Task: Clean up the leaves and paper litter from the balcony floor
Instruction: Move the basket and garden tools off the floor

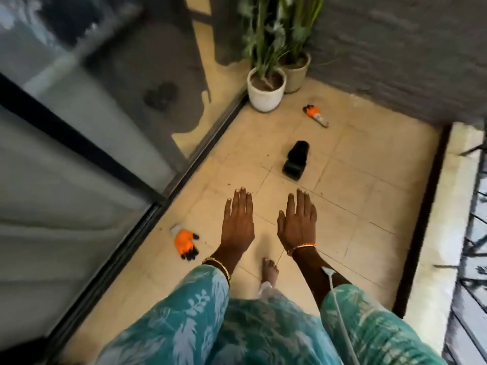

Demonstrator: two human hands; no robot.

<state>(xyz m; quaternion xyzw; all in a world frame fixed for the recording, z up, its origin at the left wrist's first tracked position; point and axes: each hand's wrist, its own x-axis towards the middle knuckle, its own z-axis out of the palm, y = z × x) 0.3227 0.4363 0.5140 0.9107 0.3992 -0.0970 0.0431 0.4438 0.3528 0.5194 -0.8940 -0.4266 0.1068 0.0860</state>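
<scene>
My left hand point(237, 219) and my right hand point(297, 219) are held out side by side above the beige tiled balcony floor point(355, 180), palms down, fingers straight, holding nothing. An orange and black glove point(185, 243) lies on the tiles to the left of my left hand, with a small pale scrap point(175, 229) beside it. A second orange glove point(315, 115) lies farther off near the pots. Small dark specks dot the tiles ahead of my fingers.
A black object point(295, 160) sits on the floor ahead. Two potted plants, one white pot point(266, 90) and one beige pot point(297, 75), stand in the far corner. A sliding glass door point(79, 133) runs along the left, a railing point(471, 233) along the right. My bare foot point(270, 271) is below.
</scene>
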